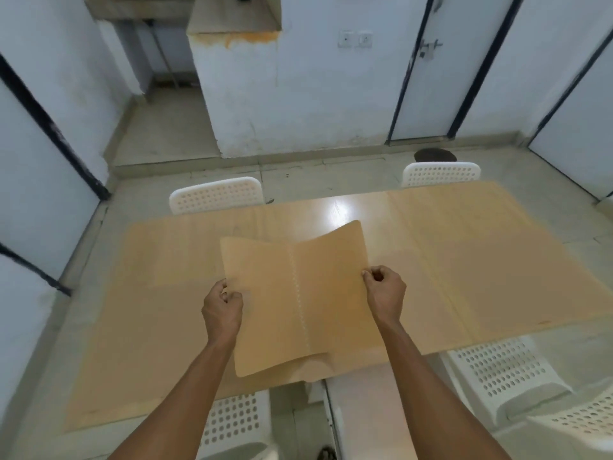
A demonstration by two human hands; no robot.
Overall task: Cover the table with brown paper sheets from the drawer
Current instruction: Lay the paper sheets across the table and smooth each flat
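Head view, working outward from the table point(348, 207): nearest the camera, white perforated plastic chairs point(504, 376) stand tucked at the table's near edge, one below each forearm. Above that near edge the left hand point(221, 308) pinches the left border of a folded brown paper sheet point(298, 300), thumb on top and fingers curled under, while the right hand point(384, 290) pinches the right border the same way. The sheet hangs between the two hands, clear of the tabletop, partly opened like a booklet. Its centre crease and long axis run away from the person, toward the table's far edge, and both hands sit level at its mid-length, so neither is nearer. Two sheets already lie flat on the table, one over its left part point(159, 293) and one over its right part point(497, 260). Between them a bare glossy strip shows toward the far edge, directly beyond the held sheet; I judge that gap to be where this sheet belongs, once it is pulled open sideways. Past the far edge stand two more white chairs point(215, 195). No brand, label or writing can be read anywhere.
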